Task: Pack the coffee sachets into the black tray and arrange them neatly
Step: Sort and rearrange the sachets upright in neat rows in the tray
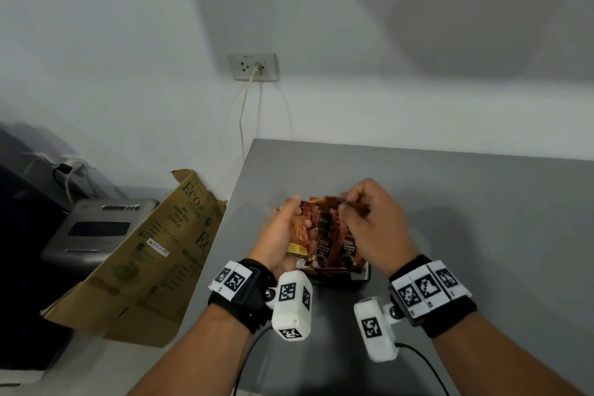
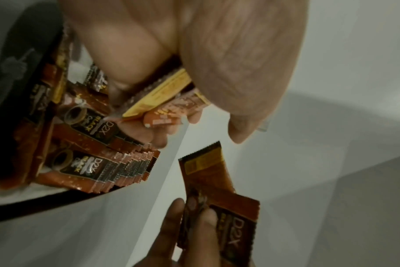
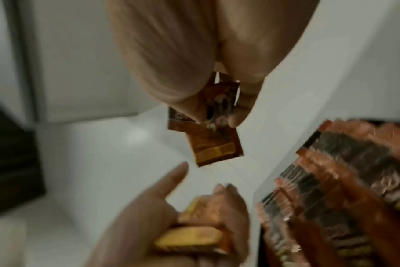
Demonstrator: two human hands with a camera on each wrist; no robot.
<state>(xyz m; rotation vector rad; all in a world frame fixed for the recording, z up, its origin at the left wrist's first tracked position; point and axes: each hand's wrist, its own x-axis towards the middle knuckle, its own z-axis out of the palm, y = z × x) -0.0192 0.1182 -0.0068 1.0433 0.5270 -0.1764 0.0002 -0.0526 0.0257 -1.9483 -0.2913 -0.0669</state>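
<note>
- You have a grey table (image 1: 466, 202) standing against the white wall (image 1: 128, 26).
- On the wall you see a socket plate (image 1: 252, 66), with a pale cable (image 1: 241, 119) plugged in and hanging down.
- A flattened brown cardboard box (image 1: 144, 264) leans at the left edge of the table.
- Left of it sits a grey machine (image 1: 96, 230).

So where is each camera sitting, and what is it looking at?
Head: worn on the head, looking forward and down at the grey table; both forearms, left hand and right hand show.
Left wrist: on the left wrist, looking along the fingers holding a bundle of sachets.
Right wrist: on the right wrist, looking along its fingers pinching two sachets.
Both wrist views share the sachets in the black tray.
</note>
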